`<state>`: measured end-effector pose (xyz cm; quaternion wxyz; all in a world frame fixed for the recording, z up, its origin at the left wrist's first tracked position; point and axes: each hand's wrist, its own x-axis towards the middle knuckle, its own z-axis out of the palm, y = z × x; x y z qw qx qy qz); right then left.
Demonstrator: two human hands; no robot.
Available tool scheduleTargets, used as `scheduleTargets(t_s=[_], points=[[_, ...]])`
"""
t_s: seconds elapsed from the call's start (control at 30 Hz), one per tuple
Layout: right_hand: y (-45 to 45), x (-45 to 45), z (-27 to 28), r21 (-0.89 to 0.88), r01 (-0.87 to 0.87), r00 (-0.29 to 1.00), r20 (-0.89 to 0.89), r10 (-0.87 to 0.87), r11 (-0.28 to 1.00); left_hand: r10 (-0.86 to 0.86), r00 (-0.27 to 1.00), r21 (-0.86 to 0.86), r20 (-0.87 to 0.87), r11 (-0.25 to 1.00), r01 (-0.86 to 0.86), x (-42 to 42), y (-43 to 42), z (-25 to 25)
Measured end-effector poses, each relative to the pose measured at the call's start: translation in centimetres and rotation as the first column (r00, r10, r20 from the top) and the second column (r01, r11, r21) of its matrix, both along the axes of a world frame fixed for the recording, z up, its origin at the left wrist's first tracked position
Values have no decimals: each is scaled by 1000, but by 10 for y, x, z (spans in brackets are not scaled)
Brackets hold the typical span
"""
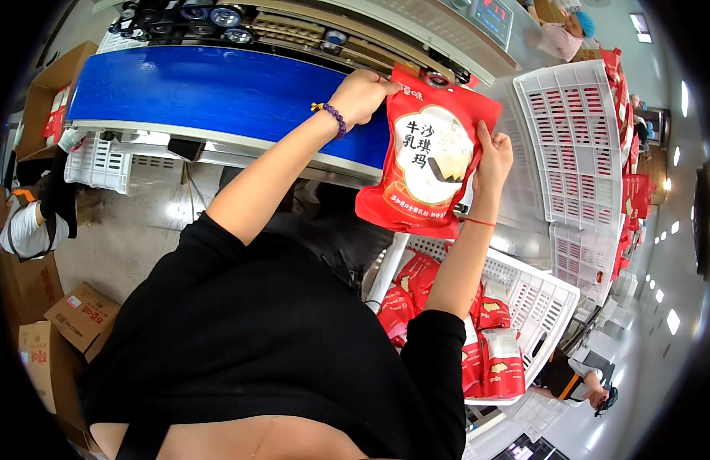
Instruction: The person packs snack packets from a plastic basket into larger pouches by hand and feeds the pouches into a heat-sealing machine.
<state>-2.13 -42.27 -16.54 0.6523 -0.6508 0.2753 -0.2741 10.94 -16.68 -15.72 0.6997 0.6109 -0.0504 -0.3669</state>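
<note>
A red snack bag with a white oval panel and dark lettering is held up in front of me, above the right end of a blue conveyor belt. My left hand, with a purple bead bracelet at the wrist, pinches the bag's upper left corner. On the other side, my right hand grips the bag's right edge, thumb on the front face. The fingers behind the bag are partly hidden. The bag's top edge is near the machine that runs along the back of the belt.
A white basket with several red bags stands below my right arm. Stacked white crates rise at the right. Cardboard boxes lie at the left. Other people are at the left edge, upper right and lower right.
</note>
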Motion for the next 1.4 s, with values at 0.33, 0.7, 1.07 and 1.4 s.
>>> scheduleTargets(t_s=[0.33, 0.7, 1.07, 1.4], points=[[81, 40, 4, 43, -120, 987, -100, 124, 992, -2, 657, 318, 754, 876, -362, -27, 118, 50], [-21, -345, 20, -814, 519, 413, -28, -910, 261, -304, 571, 157, 763, 943, 292, -149, 47, 100], [4, -504, 80, -974, 226, -121, -20, -992, -8, -511, 449, 300, 733, 835, 461, -183, -22, 85], [96, -257, 173, -831, 248, 655, -234, -718, 497, -293, 260, 31, 920, 716, 697, -187, -37, 73]])
